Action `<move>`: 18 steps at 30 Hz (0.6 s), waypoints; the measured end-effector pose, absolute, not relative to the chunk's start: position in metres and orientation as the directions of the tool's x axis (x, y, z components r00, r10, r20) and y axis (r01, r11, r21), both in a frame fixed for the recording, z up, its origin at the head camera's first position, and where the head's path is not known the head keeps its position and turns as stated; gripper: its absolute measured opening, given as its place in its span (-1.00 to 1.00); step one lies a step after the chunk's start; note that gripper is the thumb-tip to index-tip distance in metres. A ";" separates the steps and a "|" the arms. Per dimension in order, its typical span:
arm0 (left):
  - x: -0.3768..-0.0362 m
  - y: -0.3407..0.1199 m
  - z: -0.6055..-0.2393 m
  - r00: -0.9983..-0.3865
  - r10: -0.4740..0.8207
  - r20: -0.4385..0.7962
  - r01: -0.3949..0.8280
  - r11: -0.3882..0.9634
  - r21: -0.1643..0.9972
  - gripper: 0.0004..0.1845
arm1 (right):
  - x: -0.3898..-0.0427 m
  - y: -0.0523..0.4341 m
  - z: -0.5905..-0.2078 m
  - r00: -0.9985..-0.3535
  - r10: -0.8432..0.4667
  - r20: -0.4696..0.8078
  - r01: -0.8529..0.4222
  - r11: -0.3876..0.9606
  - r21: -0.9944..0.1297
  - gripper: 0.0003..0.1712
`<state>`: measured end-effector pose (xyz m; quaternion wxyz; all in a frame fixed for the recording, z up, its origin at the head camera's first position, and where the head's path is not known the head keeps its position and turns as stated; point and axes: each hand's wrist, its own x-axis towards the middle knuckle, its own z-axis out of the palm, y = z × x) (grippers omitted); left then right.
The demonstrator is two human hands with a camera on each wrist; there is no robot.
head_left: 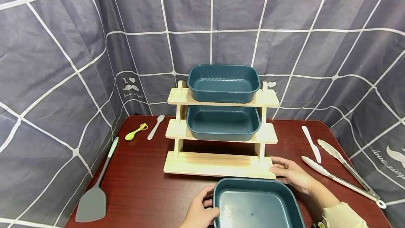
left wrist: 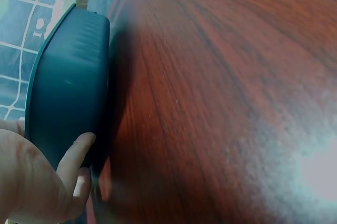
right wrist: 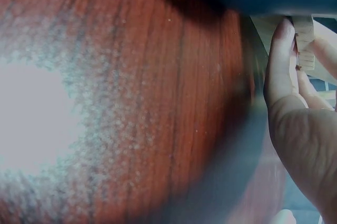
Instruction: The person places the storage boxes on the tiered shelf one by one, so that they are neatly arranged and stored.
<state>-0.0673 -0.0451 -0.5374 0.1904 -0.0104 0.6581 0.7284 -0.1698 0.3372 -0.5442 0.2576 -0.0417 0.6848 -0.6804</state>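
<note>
A three-tier wooden shelf rack (head_left: pixel 218 163) stands on the table, its bottom tier bare. Near the table's front, a dark teal rectangular plastic bin (head_left: pixel 253 205) lies partly beyond the view's lower edge. My left hand (head_left: pixel 202 207) grips this bin by its left wall, thumb at the rim; in the left wrist view, fingers (left wrist: pixel 73 163) press against the bin's outer side (left wrist: pixel 71 82). My right hand (head_left: pixel 292 174) pinches the right end of the bottom tier. In the right wrist view, thumb and fingers lie on either side of the board end (right wrist: pixel 304 45).
Matching bins occupy the top tier (head_left: pixel 224 96) and middle tier (head_left: pixel 224 134). To the left lie a grey spatula (head_left: pixel 92 203), a yellow-green spoon (head_left: pixel 133 134) and a white spoon (head_left: pixel 155 127). White-tipped tongs (head_left: pixel 348 184) and a white knife (head_left: pixel 311 143) lie right. Grey curtains (head_left: pixel 234 13) surround the table.
</note>
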 end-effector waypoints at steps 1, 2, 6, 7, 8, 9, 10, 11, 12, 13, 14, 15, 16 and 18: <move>-0.067 -0.047 -0.537 -0.928 0.262 -0.264 -0.287 -0.056 0.956 -0.23 | -0.170 0.337 -0.544 -0.864 -0.410 -0.292 0.288 0.073 -0.955 -0.18; -0.068 -0.048 -0.536 -0.928 0.260 -0.265 -0.287 -0.051 0.957 -0.23 | -0.170 0.337 -0.545 -0.865 -0.409 -0.292 0.288 0.072 -0.955 -0.18; -0.068 -0.055 -0.531 -0.929 0.255 -0.269 -0.289 -0.044 0.956 -0.23 | -0.170 0.338 -0.545 -0.862 -0.417 -0.286 0.289 0.058 -0.956 -0.19; -0.069 -0.057 -0.530 -0.928 0.256 -0.271 -0.293 -0.049 0.955 -0.23 | -0.170 0.338 -0.545 -0.862 -0.421 -0.284 0.289 0.052 -0.956 -0.19; -0.069 -0.059 -0.528 -0.927 0.256 -0.273 -0.295 -0.050 0.954 -0.23 | -0.170 0.339 -0.546 -0.860 -0.422 -0.285 0.294 0.045 -0.955 -0.19; -0.069 -0.061 -0.527 -0.927 0.254 -0.277 -0.298 -0.047 0.953 -0.22 | -0.170 0.339 -0.546 -0.859 -0.427 -0.282 0.294 0.039 -0.955 -0.20; -0.070 -0.063 -0.525 -0.926 0.253 -0.279 -0.299 -0.047 0.953 -0.22 | -0.170 0.339 -0.546 -0.858 -0.431 -0.280 0.294 0.035 -0.955 -0.21; -0.071 -0.065 -0.523 -0.926 0.252 -0.281 -0.303 -0.048 0.952 -0.21 | -0.170 0.339 -0.546 -0.856 -0.436 -0.278 0.294 0.032 -0.955 -0.21; -0.071 -0.067 -0.521 -0.925 0.249 -0.287 -0.308 -0.050 0.950 -0.21 | -0.170 0.339 -0.546 -0.855 -0.438 -0.277 0.294 0.030 -0.955 -0.22; -0.072 -0.069 -0.520 -0.927 0.245 -0.285 -0.305 -0.048 0.951 -0.20 | -0.170 0.339 -0.546 -0.855 -0.439 -0.278 0.296 0.029 -0.955 -0.23; -0.073 -0.071 -0.518 -0.929 0.239 -0.283 -0.302 -0.044 0.952 -0.19 | -0.170 0.339 -0.546 -0.854 -0.442 -0.274 0.293 0.028 -0.956 -0.23; -0.073 -0.073 -0.516 -0.930 0.234 -0.284 -0.301 -0.040 0.953 -0.19 | -0.170 0.339 -0.546 -0.854 -0.440 -0.276 0.294 0.027 -0.955 -0.23; -0.074 -0.075 -0.514 -0.932 0.230 -0.279 -0.295 -0.039 0.955 -0.18 | -0.170 0.339 -0.546 -0.854 -0.440 -0.278 0.296 0.027 -0.955 -0.23; -0.076 -0.080 -0.511 -0.940 0.219 -0.260 -0.274 -0.032 0.961 -0.17 | -0.170 0.339 -0.546 -0.855 -0.437 -0.279 0.298 0.026 -0.954 -0.23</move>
